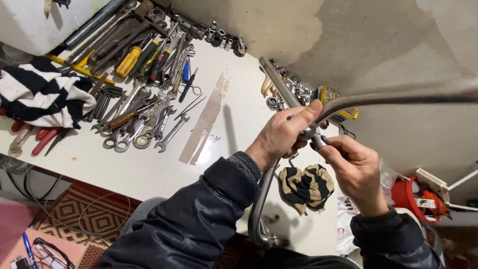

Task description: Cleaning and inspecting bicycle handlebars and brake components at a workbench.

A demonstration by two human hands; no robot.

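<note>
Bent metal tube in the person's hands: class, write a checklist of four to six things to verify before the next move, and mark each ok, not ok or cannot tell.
1. Left hand has a firm hold on the bent metal tube: ok, fingers wrapped around it at the bend.
2. Right hand is on the small metal fitting at the tube joint: ok, fingertips pinch it.
3. Fitting seated or threaded straight: cannot tell, the hands hide the joint.
4. Tube's long end is free of the wall: cannot tell, it is blurred.
5. Wrenches within reach on the white table: ok, spread out to the left.
6. Striped rag lies apart from the hands: ok, on the table below them.
</note>
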